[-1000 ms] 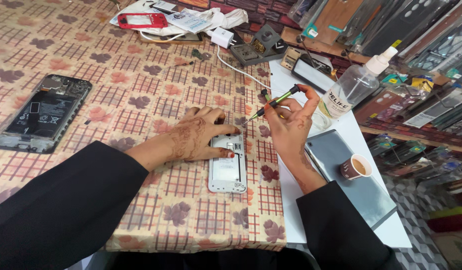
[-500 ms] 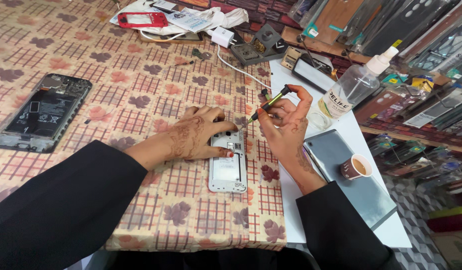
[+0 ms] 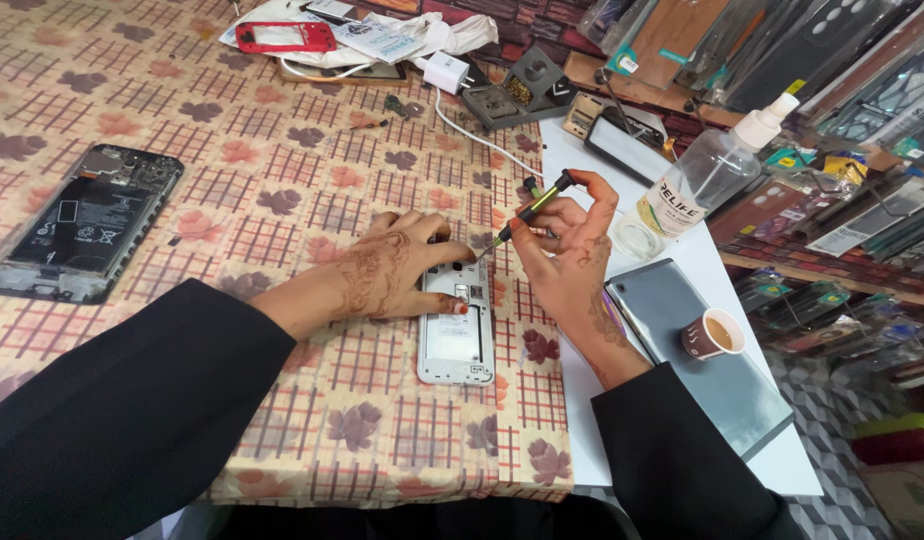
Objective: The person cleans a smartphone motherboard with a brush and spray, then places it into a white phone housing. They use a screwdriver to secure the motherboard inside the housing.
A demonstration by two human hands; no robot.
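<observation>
A white phone frame with its back off (image 3: 456, 340) lies flat on the patterned tablecloth. My left hand (image 3: 390, 268) rests on its upper end, fingers spread over the top edge, pinning it down. My right hand (image 3: 567, 255) grips a slim screwdriver with a dark cap and yellow-green shaft (image 3: 530, 210). The tool slants down to the left, and its tip hovers at the phone's top right corner, close to my left fingertips.
An opened black phone (image 3: 82, 222) lies at the left. A small paper cup of tea (image 3: 712, 335) stands on a grey tablet (image 3: 702, 350). A clear spray bottle (image 3: 707, 175), a red phone frame (image 3: 284, 37), a white charger (image 3: 447, 72) and tool racks crowd the back and right.
My right hand has brought the screwdriver lower and leftward, from a raised position down to the phone's top corner. The left hand has stayed on the phone.
</observation>
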